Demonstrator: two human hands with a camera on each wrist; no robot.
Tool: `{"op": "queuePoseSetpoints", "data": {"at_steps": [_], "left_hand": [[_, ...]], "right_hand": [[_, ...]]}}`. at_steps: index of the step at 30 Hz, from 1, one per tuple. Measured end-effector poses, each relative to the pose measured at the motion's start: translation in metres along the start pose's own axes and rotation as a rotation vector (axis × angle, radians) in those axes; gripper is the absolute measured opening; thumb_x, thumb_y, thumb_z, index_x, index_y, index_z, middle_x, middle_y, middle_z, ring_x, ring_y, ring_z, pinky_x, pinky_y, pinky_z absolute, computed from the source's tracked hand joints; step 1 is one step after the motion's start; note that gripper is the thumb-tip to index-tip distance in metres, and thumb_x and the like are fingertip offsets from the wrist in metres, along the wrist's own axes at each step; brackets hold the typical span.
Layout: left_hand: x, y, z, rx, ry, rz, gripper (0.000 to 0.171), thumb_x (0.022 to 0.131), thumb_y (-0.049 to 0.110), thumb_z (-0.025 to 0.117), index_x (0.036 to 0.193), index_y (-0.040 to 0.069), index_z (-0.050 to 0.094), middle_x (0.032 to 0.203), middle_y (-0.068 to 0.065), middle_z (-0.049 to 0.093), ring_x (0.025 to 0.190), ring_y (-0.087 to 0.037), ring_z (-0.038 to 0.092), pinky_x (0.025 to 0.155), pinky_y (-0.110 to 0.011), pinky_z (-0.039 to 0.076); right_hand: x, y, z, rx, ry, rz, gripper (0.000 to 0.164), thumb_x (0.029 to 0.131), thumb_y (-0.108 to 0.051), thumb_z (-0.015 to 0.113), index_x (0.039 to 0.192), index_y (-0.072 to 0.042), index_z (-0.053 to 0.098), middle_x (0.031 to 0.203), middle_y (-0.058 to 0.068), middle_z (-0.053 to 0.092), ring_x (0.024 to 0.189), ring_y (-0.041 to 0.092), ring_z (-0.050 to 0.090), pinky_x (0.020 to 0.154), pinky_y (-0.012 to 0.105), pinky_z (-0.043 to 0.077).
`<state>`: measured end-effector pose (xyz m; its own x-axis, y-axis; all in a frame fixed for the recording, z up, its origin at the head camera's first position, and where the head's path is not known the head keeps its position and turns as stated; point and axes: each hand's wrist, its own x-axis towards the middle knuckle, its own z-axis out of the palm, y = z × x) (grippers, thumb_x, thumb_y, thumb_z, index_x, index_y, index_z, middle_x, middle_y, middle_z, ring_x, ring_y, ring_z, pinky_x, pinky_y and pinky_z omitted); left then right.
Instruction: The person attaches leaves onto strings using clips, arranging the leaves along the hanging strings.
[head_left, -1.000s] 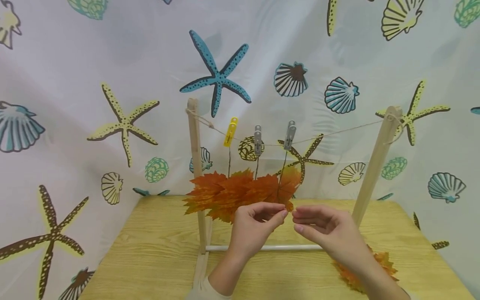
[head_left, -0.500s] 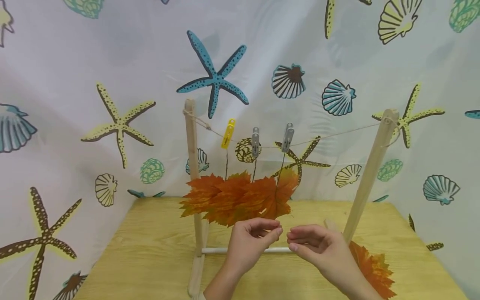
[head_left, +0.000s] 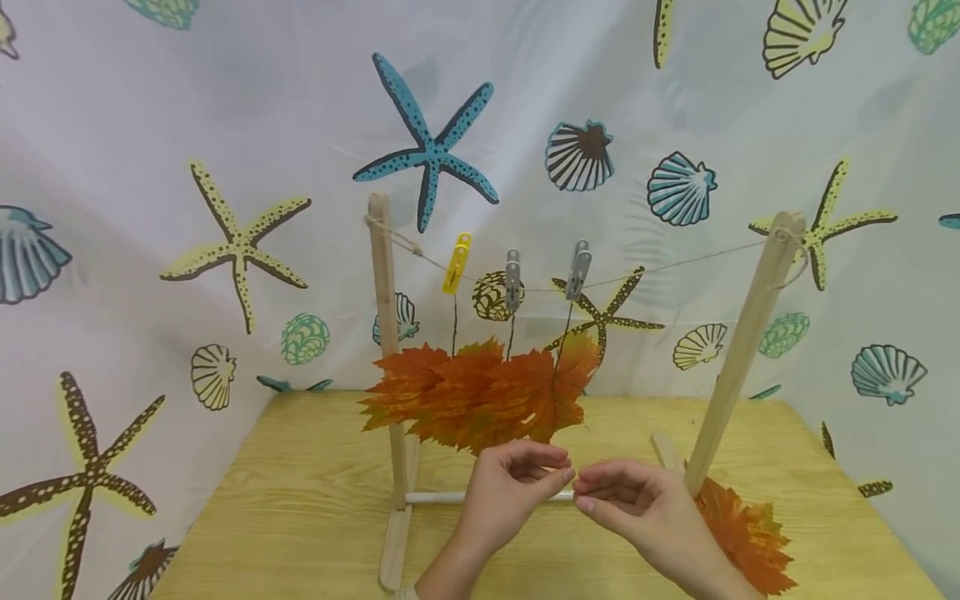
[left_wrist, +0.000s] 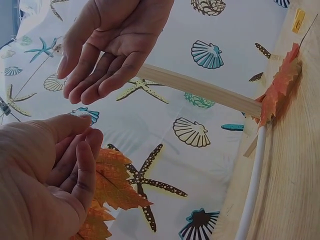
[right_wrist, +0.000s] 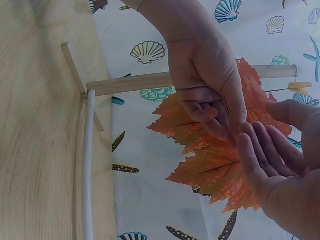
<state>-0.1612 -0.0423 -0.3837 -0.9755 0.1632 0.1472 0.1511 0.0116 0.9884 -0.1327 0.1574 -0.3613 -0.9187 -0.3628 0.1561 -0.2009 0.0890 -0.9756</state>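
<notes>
Orange maple leaves (head_left: 480, 392) hang overlapping by their stems from a twine line (head_left: 690, 260), held by a yellow clothespin (head_left: 457, 263) and two grey clothespins (head_left: 513, 279) (head_left: 578, 270). Just below and in front of them, my left hand (head_left: 517, 492) has its fingers and thumb loosely curved, with nothing between them. My right hand (head_left: 648, 508) faces it, fingers gently bent and thumb apart, also holding nothing. The fingertips of both hands come close together. In the right wrist view, the hanging leaves (right_wrist: 207, 167) show behind the hands.
Two wooden posts (head_left: 386, 308) (head_left: 742, 358) carry the twine, joined low down by a white rod (head_left: 442, 498). More maple leaves (head_left: 750, 533) lie on the wooden table (head_left: 300, 500) at right, beside another yellow clothespin (left_wrist: 298, 21). A seashell-print cloth (head_left: 247, 100) hangs behind.
Both hands have come down from the lower edge of the rightmost hanging leaf, where the left fingertips were at a bit of orange. The leaves and clothespins stay on the line.
</notes>
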Motion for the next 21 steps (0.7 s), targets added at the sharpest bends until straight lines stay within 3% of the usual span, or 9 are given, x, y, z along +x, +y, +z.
{"op": "queuePoseSetpoints", "data": {"at_steps": [6, 13, 21], "left_hand": [[0.001, -0.012, 0.003, -0.018, -0.023, -0.018, 0.018, 0.084, 0.013, 0.081, 0.101, 0.007, 0.078, 0.098, -0.013, 0.076, 0.075, -0.01, 0.07, 0.069, -0.021, 0.058], [0.002, -0.028, 0.002, -0.019, -0.036, -0.044, 0.018, 0.085, 0.016, 0.081, 0.101, 0.007, 0.078, 0.098, -0.012, 0.076, 0.075, -0.009, 0.07, 0.068, -0.02, 0.057], [-0.001, -0.042, 0.001, -0.047, -0.077, -0.055, 0.018, 0.085, 0.016, 0.08, 0.101, 0.007, 0.078, 0.098, -0.012, 0.077, 0.076, -0.011, 0.071, 0.068, -0.021, 0.057]], "right_hand": [[-0.002, 0.01, 0.002, -0.009, -0.031, 0.04, 0.035, 0.093, -0.014, 0.071, 0.118, 0.009, 0.064, 0.111, 0.001, 0.073, 0.103, 0.014, 0.072, 0.087, 0.025, 0.057], [-0.002, 0.018, 0.009, -0.063, -0.038, 0.097, 0.036, 0.094, -0.019, 0.071, 0.119, 0.006, 0.066, 0.119, 0.025, 0.067, 0.101, 0.012, 0.071, 0.086, 0.023, 0.056], [-0.005, 0.032, 0.012, -0.048, -0.013, 0.159, 0.037, 0.092, -0.021, 0.073, 0.119, 0.004, 0.066, 0.121, 0.022, 0.068, 0.1, 0.01, 0.07, 0.086, 0.023, 0.056]]}}
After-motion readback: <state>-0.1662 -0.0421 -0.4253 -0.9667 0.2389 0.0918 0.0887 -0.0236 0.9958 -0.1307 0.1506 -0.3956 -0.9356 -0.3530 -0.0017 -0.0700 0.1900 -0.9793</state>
